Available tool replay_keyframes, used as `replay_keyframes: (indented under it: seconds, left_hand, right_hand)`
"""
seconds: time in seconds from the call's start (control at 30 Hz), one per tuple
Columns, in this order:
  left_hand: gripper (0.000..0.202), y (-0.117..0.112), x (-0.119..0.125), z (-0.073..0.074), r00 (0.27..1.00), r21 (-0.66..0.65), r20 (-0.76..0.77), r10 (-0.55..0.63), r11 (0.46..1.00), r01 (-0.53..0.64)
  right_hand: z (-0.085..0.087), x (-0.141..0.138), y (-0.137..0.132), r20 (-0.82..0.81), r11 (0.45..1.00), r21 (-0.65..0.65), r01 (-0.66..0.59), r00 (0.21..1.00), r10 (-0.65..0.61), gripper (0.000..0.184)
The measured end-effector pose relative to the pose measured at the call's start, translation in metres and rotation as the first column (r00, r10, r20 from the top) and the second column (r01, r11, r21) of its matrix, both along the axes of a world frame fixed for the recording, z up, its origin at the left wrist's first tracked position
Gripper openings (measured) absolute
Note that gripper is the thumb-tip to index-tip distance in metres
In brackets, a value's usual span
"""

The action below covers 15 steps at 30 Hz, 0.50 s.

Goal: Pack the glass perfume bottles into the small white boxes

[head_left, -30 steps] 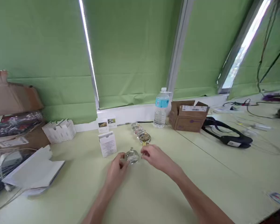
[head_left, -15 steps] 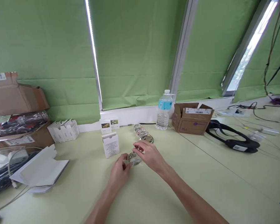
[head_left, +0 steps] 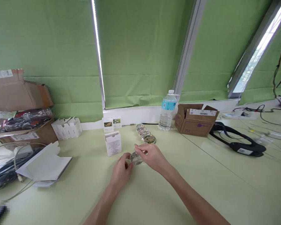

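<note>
A small clear round container [head_left: 136, 158] rests on the table between my hands, its contents too small to make out. My left hand [head_left: 122, 168] grips its left side between thumb and fingers. Over its upper right edge, my right hand [head_left: 152, 155] is closed in a pinch, and whatever the fingertips hold is hidden. Just behind stands a row of several similar clear round containers [head_left: 145, 134], some with golden and reddish contents. An upright white printed box [head_left: 113, 144] with an opened top is left of them. Two small picture boxes [head_left: 108, 125] stand behind it.
At the right are a water bottle [head_left: 167, 111], an open cardboard box [head_left: 196, 120] and a black headset [head_left: 240, 145]. To the left lie white boxes [head_left: 66, 128], folded white card [head_left: 44, 165], cables and stacked cartons [head_left: 21, 93]. Green blinds [head_left: 135, 56] hang behind the table.
The view has turned slightly left, so everything sits further right in it. My right fingers have drawn closer together over the container, while my left hand keeps its grip.
</note>
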<state>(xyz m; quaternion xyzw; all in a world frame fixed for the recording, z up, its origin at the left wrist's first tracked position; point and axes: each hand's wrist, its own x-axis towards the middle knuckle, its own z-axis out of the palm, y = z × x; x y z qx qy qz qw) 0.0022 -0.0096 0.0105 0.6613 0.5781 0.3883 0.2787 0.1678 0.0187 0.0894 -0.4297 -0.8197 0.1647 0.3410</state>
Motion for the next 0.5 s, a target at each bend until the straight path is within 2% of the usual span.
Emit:
replay_keyframes:
  seconds: [0.17, 0.4, 0.5]
  left_hand:
    - [0.021, 0.0002, 0.0007, -0.0009, 1.000, 0.022, 0.004, 0.006, 1.000, -0.006]
    - [0.022, 0.0010, 0.0005, -0.0009, 1.000, 0.031, 0.006, -0.005, 1.000, 0.005]
    - [0.022, 0.0009, 0.0011, 0.0007, 1.000, 0.033, 0.001, 0.001, 0.999, -0.001]
  right_hand:
    - [-0.0021, 0.0047, 0.0020, -0.041, 0.997, -0.075, 0.008, 0.999, -0.011, 0.046]
    - [-0.0028, 0.0019, 0.0058, -0.001, 0.998, -0.067, 0.009, 1.000, -0.009, 0.041]
    - [-0.0081, 0.0046, 0.0049, -0.043, 0.998, -0.052, -0.018, 0.999, 0.016, 0.037]
